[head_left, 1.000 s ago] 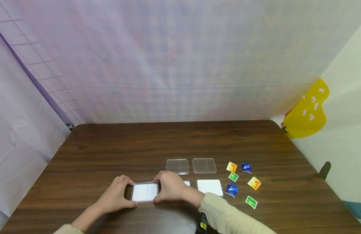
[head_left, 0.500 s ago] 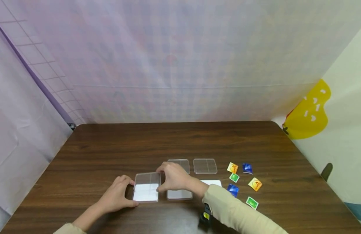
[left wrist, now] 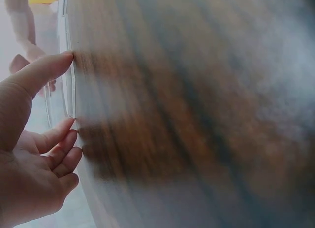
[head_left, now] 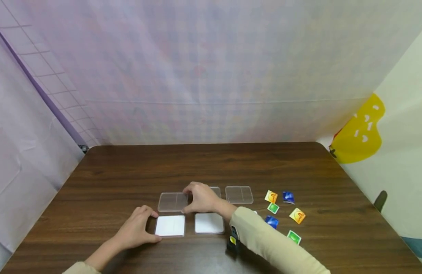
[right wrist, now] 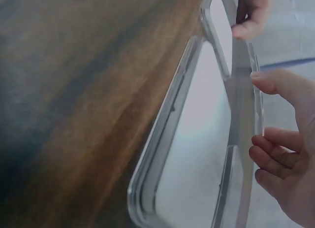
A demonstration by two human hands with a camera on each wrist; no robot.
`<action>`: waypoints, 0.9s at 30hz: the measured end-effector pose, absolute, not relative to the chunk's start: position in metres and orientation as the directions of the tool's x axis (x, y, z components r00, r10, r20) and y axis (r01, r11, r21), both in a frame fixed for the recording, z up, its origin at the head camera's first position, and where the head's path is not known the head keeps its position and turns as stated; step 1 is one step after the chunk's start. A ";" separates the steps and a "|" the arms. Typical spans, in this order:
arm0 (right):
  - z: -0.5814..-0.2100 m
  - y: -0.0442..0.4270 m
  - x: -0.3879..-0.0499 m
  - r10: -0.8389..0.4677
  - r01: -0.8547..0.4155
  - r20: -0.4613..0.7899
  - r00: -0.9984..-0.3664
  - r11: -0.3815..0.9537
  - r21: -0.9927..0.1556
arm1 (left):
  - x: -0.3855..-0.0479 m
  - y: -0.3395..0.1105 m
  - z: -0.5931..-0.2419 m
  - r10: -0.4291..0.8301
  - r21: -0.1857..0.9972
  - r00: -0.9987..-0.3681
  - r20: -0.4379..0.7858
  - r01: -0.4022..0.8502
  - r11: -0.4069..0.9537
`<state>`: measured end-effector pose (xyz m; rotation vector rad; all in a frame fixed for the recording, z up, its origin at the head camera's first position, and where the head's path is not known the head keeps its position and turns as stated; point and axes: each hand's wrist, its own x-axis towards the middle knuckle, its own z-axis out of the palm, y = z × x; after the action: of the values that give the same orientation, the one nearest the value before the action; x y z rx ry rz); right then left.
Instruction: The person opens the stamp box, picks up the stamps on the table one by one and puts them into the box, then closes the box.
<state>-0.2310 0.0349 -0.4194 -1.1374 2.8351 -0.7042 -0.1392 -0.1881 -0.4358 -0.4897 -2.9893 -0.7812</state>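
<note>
My right hand [head_left: 201, 197] pinches a clear plastic lid [head_left: 170, 202] by its right edge, thumb at the near corner and fingers at the far one. The lid lies just beyond a shallow clear case filled with white [head_left: 170, 225]. My left hand [head_left: 137, 225] holds that case at its left side, thumb and fingertip on its left corners. In the left wrist view, the thumb and index fingertips [left wrist: 66, 60] touch the case's edge. To the right sits a second white-filled case [head_left: 209, 223], large in the right wrist view. My right sleeve mostly covers a third white piece.
Two more clear lids lie at the back; the right one [head_left: 239, 195] is in plain sight, the other [head_left: 216, 191] partly behind my right hand. Small orange [head_left: 297, 215], blue [head_left: 288, 197] and green [head_left: 294, 237] packets are scattered on the brown table [head_left: 129, 171] at right.
The clear lid has come off the left case and moved away from me, set down flat beyond it by my right hand. My left hand has stayed at the case.
</note>
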 end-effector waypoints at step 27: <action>-0.428 0.032 -0.250 -0.651 -0.625 0.080 -0.755 0.678 -0.387 | -0.138 -0.186 -0.433 0.286 0.472 -0.955 0.081 0.290 0.833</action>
<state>-0.2503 0.0318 -0.4278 -1.0732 2.8180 -0.6135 -0.1383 -0.1863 -0.4333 -0.4718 -3.0012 -0.7739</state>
